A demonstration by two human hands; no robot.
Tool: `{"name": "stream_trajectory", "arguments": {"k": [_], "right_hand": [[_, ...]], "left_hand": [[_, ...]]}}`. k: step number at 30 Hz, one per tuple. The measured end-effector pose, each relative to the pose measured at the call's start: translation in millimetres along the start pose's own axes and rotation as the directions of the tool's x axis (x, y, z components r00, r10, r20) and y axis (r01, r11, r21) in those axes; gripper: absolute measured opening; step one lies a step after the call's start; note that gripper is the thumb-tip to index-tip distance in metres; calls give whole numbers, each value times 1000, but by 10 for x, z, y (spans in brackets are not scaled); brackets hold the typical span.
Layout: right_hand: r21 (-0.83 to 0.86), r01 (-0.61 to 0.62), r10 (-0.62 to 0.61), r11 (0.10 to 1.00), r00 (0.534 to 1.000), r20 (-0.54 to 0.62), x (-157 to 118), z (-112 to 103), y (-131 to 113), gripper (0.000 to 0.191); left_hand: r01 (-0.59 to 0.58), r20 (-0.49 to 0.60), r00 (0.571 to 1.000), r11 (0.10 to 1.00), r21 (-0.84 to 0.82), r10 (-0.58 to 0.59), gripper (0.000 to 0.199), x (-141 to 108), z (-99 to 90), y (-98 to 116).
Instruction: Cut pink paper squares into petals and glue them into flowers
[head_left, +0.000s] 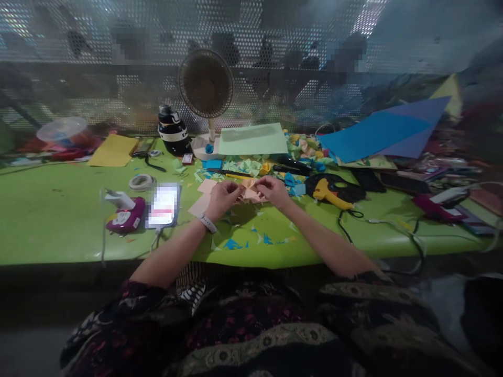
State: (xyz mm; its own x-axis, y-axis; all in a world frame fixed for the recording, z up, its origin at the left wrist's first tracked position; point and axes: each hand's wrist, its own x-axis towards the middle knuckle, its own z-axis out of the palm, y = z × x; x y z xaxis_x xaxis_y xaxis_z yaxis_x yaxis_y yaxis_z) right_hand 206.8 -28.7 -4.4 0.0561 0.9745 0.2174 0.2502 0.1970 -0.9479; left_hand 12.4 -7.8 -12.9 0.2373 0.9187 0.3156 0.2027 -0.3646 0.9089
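Between my two hands is a small folded piece of peach paper (250, 189). My left hand (225, 198) pinches its left side with bent fingers, and a white band circles that wrist. On the right side, my right hand (274, 190) grips the same paper between thumb and fingers. Flat peach paper squares (199, 206) lie under and beside my left hand. Just beyond my hands is a heap of small folded papers (255, 166) in green, yellow and blue. Blue paper scraps (236, 244) are scattered nearer the table's front edge.
Left of my hands lie a lit phone (163, 205), a purple power socket (128, 215) and a tape roll (141, 182). A fan (206, 84) and a black bottle (174, 133) stand behind. To the right are a yellow glue gun (332, 195), cables and large blue sheets (377, 133).
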Motion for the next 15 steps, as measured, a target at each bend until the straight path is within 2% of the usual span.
{"name": "stream_trajectory", "arguments": {"k": [3,7,11,15], "right_hand": [[-83,35,-38,996,999,-33,39,-16,51,25],[-1,-101,100,995,994,-45,96,-36,93,32],[55,-186,189,981,981,-38,131,-54,70,34],[-62,-136,134,989,990,-44,184,-92,-19,27]], "left_hand": [[24,-25,999,994,-110,-27,34,40,-11,6],[74,-143,981,934,-350,-131,28,134,-50,37],[23,-274,946,881,-473,-172,14,239,-128,59],[0,-335,921,859,-512,-199,10,293,-205,80]]}}
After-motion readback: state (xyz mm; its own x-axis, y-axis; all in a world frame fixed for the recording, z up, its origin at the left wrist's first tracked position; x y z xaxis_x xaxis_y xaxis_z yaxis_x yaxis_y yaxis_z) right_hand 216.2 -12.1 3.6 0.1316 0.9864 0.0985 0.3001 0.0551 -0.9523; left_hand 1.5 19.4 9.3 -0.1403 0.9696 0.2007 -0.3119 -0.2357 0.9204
